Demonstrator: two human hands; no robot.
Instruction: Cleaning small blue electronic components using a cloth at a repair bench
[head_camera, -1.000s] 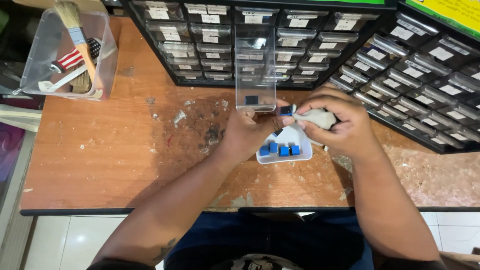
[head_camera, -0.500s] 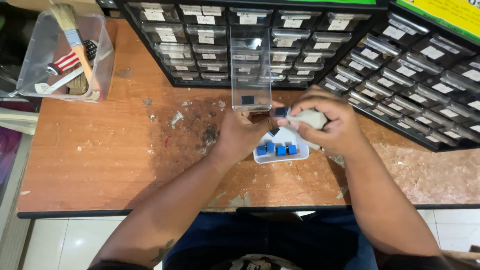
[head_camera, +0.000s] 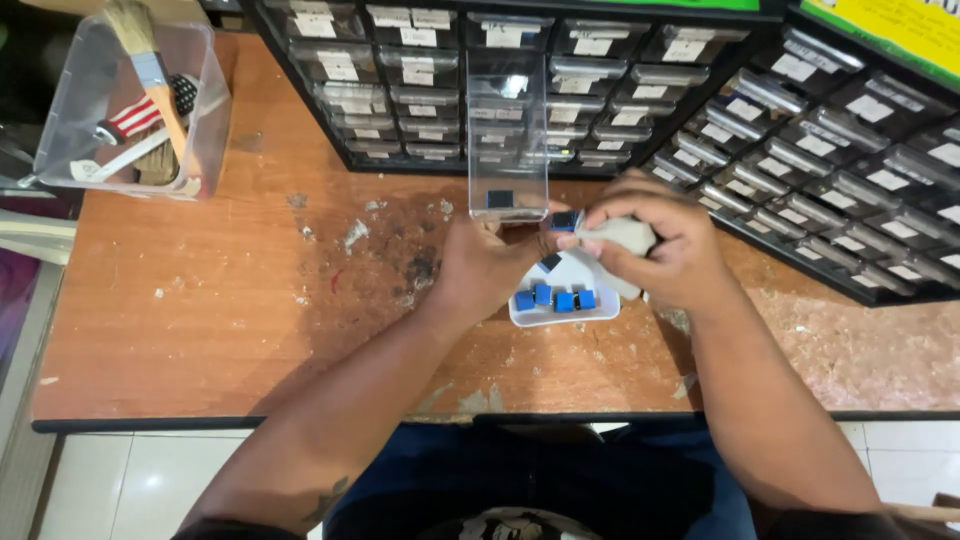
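Right now, blue block (head_camera: 566, 220) pinched between right hand (head_camera: 655, 250) fingertips (head_camera: 572, 240), above white tray (head_camera: 562, 290)

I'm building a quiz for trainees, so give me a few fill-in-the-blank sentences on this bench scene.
1. The small parts in the white tray are ____ in colour.
2. The right hand holds a blue part and a grey ____.
3. The paintbrush stands in a clear plastic ____.

Missing words: blue; cloth; box
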